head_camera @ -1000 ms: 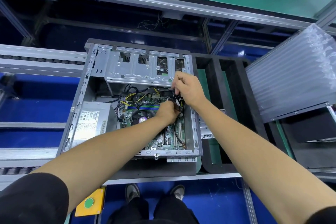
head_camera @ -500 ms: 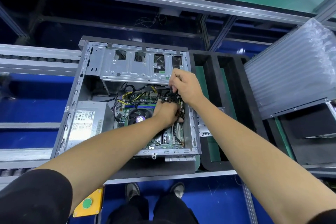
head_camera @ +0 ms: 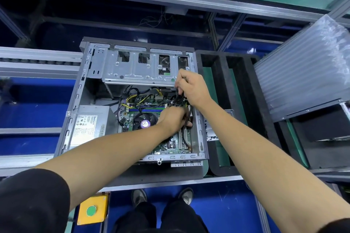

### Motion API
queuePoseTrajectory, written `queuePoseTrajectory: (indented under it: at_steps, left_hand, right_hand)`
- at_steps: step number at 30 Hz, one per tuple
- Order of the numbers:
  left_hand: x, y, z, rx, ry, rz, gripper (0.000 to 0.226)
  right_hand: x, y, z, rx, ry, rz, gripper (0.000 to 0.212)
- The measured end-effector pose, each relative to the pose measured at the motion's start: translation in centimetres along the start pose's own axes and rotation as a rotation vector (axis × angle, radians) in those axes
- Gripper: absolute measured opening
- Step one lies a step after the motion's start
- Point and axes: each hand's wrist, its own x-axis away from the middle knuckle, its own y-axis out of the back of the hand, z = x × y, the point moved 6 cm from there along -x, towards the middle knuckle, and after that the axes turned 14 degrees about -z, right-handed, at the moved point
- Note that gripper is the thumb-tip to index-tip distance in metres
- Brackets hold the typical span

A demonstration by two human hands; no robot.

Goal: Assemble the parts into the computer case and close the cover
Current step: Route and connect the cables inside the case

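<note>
The left hand point(head_camera: 173, 119) covers the motherboard point(head_camera: 170, 144) section beneath it, and its fingertips are buried among black cables point(head_camera: 177, 99), so their grip cannot be judged. The power supply point(head_camera: 89, 127) label print is too small to read. The bubble-wrapped panel point(head_camera: 306, 70) runs off the right edge.

A black foam tray point(head_camera: 244, 100) with long slots lay on the bench point(head_camera: 170, 180) — green showing through its gaps. To its right leaned a sheet of clear air-cushion wrap point(head_camera: 306, 70). Below the bench edge sat a yellow box point(head_camera: 92, 210) with a green button point(head_camera: 91, 211).
</note>
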Motion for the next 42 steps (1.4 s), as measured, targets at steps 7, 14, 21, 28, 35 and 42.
queuePoseTrajectory:
  at_steps: [7,14,21,28,35,42]
  left_hand:
    - [0.0,0.0,-0.4,-0.048,-0.025,0.022,0.038]
    - [-0.1,-0.7,-0.1,-0.089,-0.024,0.086,0.038]
    - [0.1,-0.9,0.1,-0.064,0.043,0.052,0.036]
    - [0.4,-1.9,1.0,0.017,0.205,0.121,0.038]
    - [0.2,-1.5,0.2,-0.085,0.069,0.088,0.047]
    - [0.2,-1.3,0.3,-0.078,0.084,0.129,0.047]
  right_hand:
    - [0.0,0.0,-0.1,-0.006,-0.028,0.001,0.019]
    - [-0.1,-0.1,0.0,0.017,-0.028,0.008,0.018]
    - [0.0,-0.1,0.0,0.016,-0.021,0.006,0.018]
    - [0.0,-0.1,0.0,0.007,-0.018,0.008,0.018]
    - [0.0,0.0,0.1,0.012,0.000,0.008,0.019]
    - [0.1,0.0,0.5,0.042,-0.008,0.014,0.018]
